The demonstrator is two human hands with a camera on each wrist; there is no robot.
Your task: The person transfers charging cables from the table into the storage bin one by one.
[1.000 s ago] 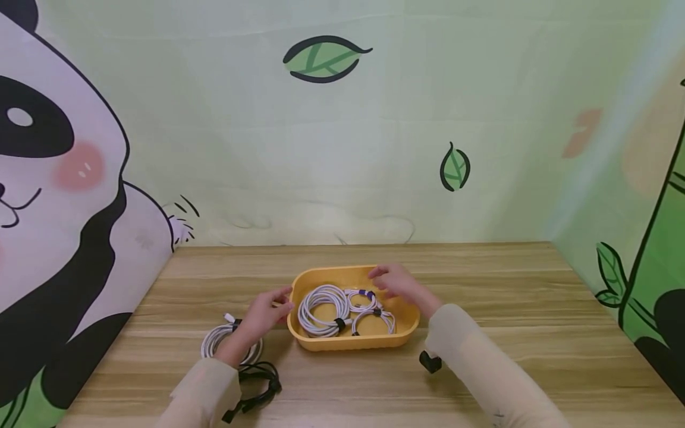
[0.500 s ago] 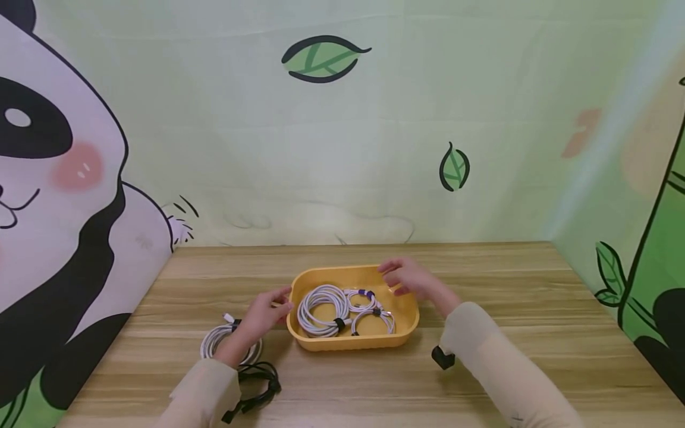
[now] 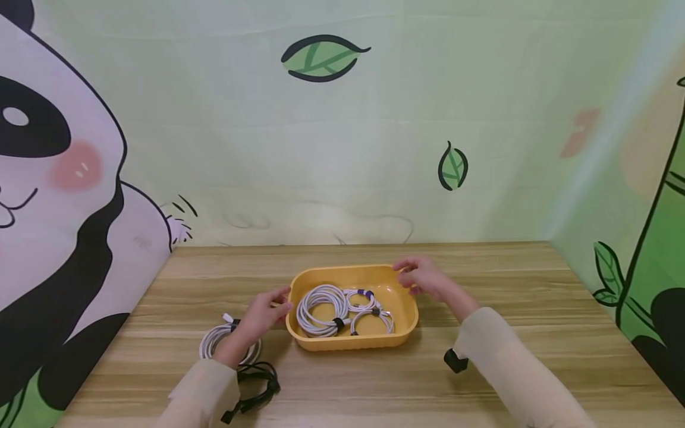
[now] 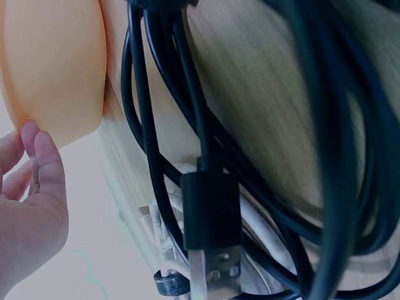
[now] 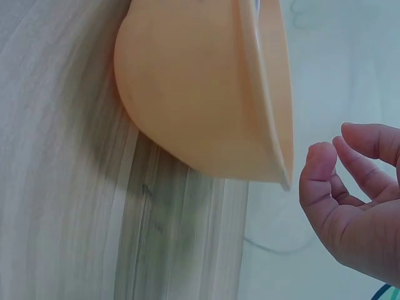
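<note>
An orange-yellow plastic basket stands mid-table. Inside lie a large white cable coil with a black tie, a small white coil with a purple tie, and another small white coil. My left hand touches the basket's left end with its fingertips, fingers loosely bent, as the left wrist view also shows. At the far right corner hovers my right hand, fingers loosely curved with nothing between them; the right wrist view shows its fingertips beside the rim, apart from it.
Left of the basket, partly under my left forearm, lies a grey-white cable coil. Nearer the front is a black cable bundle with a USB plug. A black block sits by my right sleeve. A printed wall backs the wooden table.
My right hand has drawn back to the right, from over the inside of the basket to its far right corner. The left hand, basket and cables have stayed in place.
</note>
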